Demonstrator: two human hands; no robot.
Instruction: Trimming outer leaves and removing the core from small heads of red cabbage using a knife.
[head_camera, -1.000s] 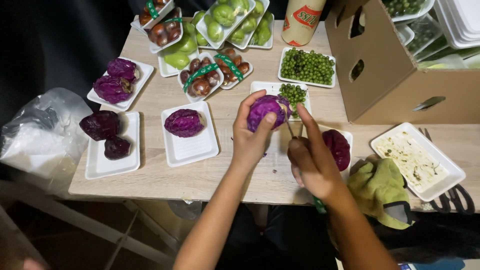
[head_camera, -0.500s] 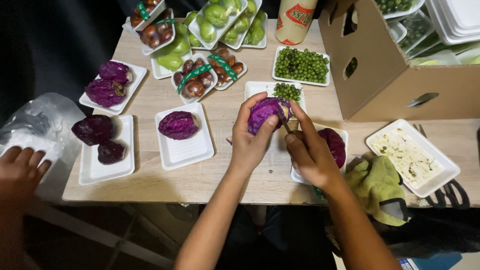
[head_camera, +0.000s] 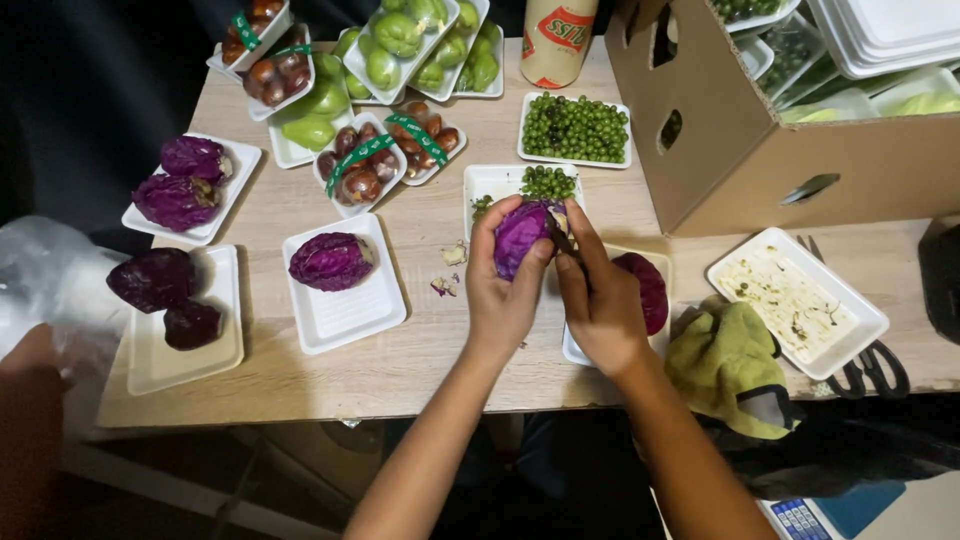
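My left hand (head_camera: 503, 290) grips a small purple cabbage (head_camera: 522, 233) above the wooden table (head_camera: 420, 360). My right hand (head_camera: 600, 300) holds a small dark knife (head_camera: 561, 240) whose blade rests against the cabbage's right side. Just right of my hands, another purple cabbage (head_camera: 648, 290) lies on a white tray, mostly hidden by my right hand. Small purple and pale trimmings (head_camera: 447, 270) lie on the table left of my left hand.
White trays hold purple cabbages (head_camera: 331, 262), (head_camera: 155, 280), (head_camera: 180, 185), green peas (head_camera: 575, 128), green vegetables and wrapped brown produce. A cardboard box (head_camera: 745, 130) stands at right, with a soiled tray (head_camera: 795, 300), scissors (head_camera: 870, 370) and a green cloth (head_camera: 730, 365). Another person's hand (head_camera: 35, 365) touches a plastic bag at left.
Both hands have shifted slightly on the cabbage, and the knife now sits against its right side. Another person's hand came into view at the left by the plastic bag.
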